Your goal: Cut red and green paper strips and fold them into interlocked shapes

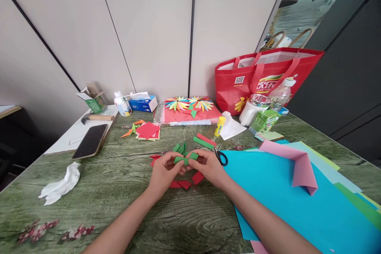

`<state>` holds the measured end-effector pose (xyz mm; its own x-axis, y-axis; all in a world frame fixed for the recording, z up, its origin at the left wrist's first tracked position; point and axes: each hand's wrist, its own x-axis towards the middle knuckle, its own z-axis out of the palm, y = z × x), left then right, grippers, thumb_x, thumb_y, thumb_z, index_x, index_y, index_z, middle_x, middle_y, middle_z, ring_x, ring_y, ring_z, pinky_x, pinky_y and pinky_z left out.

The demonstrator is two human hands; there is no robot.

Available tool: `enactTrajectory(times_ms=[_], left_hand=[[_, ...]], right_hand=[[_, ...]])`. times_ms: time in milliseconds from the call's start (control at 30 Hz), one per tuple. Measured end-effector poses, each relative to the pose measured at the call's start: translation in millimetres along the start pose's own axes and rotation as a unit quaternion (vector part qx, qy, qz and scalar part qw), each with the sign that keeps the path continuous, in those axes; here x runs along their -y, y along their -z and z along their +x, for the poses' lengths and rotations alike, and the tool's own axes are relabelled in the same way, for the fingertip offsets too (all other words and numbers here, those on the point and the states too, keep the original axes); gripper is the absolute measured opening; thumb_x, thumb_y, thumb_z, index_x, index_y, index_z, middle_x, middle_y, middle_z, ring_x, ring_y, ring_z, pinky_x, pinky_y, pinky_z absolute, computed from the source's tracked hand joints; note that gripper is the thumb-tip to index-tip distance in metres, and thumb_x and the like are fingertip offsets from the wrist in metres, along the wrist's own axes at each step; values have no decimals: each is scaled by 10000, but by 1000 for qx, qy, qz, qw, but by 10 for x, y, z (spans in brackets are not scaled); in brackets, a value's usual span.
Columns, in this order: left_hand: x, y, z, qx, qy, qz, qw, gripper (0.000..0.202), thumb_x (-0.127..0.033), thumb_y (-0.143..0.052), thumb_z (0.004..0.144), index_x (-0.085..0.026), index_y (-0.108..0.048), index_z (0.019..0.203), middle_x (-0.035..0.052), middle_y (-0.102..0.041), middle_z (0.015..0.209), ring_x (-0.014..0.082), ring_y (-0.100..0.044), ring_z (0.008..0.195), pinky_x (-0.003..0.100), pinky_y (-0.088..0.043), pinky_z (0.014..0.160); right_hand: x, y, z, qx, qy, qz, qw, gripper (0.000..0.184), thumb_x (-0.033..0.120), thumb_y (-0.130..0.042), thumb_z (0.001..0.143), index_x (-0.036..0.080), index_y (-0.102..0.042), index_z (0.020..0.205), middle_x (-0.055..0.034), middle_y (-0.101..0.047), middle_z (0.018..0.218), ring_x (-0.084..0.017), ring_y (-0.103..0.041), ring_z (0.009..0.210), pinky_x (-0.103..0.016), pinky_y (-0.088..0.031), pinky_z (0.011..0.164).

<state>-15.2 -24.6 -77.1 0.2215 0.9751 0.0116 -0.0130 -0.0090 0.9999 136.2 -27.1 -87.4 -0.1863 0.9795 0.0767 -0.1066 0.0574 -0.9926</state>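
Observation:
My left hand (164, 172) and my right hand (208, 166) meet at the middle of the table, fingers pinched on a small folded green paper piece (185, 159). Folded red paper pieces (184, 183) lie on the table just under and between my hands. More folded green pieces (180, 147) and a green and red strip (204, 141) lie just beyond my fingers. Black-handled scissors (222, 157) rest beside my right hand.
Large blue (285, 202), pink (297, 162) and green sheets cover the right side. A phone (91, 140), a crumpled tissue (61, 184), a red paper stack (148, 131), a glue stick (219, 126), colourful paper stars (189, 104), a tissue box (143, 102) and a red bag (264, 75) stand around.

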Motion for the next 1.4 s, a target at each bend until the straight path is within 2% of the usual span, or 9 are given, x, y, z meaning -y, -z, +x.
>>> enactTrajectory(times_ms=[100,233,433,667,800,933,1067,1200,1400], left_hand=[[34,2,-12,-4,-29,24,999,131,-221,-626,680,-157,-585,787,-8,-606,583,138,-599,532,261,-525,545],[92,25,-29,3,-121,91,988,86,-209,-581,717,-174,-628,781,46,-607,820,135,-602,593,274,-526,580],[114,85,-20,19,-272,252,929,204,-92,-507,728,-203,-669,784,66,-621,853,174,-595,800,298,-483,712],[134,106,-15,80,-283,284,913,248,-119,-539,738,-206,-653,941,84,-622,945,176,-591,855,304,-475,746],[79,57,-37,77,-217,240,943,181,-246,-637,697,-191,-671,867,88,-638,924,195,-596,841,317,-491,741],[23,8,-25,34,-24,104,994,181,-308,-652,674,-158,-632,774,53,-669,753,182,-634,681,292,-530,599],[-14,-1,-9,95,115,15,989,279,-352,-698,612,-117,-616,738,37,-663,588,166,-626,487,262,-516,453],[-59,15,-8,132,133,33,982,281,-363,-676,641,-104,-656,748,11,-611,447,104,-542,342,187,-426,367],[-70,50,0,150,142,39,978,254,-361,-664,660,-117,-667,734,1,-595,427,65,-481,313,153,-332,339]], right_hand=[[-27,3,1,-13,-18,34,999,212,327,-669,645,158,-622,765,15,-601,644,-129,-598,574,-282,-517,611],[-32,4,2,-51,-46,68,995,311,340,-732,566,157,-632,796,9,-632,638,-147,-622,568,-305,-544,601],[-15,7,4,-82,-66,118,987,320,346,-766,525,143,-648,742,15,-629,608,-124,-612,532,-288,-563,585],[-94,76,38,-94,-56,116,987,318,359,-773,514,144,-653,716,9,-639,614,-130,-606,552,-282,-556,563],[-86,87,43,-102,-58,95,989,353,344,-795,463,148,-645,715,0,-649,626,-140,-598,562,-280,-539,538],[-75,73,37,-92,-41,56,993,334,338,-786,477,145,-636,704,5,-633,581,-126,-571,502,-262,-501,494],[-94,53,27,-70,-23,16,997,303,340,-773,494,151,-615,673,27,-608,538,-108,-532,436,-254,-466,447],[-94,53,22,-49,-33,8,998,300,360,-759,506,150,-605,654,25,-599,538,-107,-531,439,-247,-462,434],[-59,63,15,-32,-48,25,998,281,335,-755,518,141,-605,655,26,-590,531,-96,-534,453,-222,-451,444]])
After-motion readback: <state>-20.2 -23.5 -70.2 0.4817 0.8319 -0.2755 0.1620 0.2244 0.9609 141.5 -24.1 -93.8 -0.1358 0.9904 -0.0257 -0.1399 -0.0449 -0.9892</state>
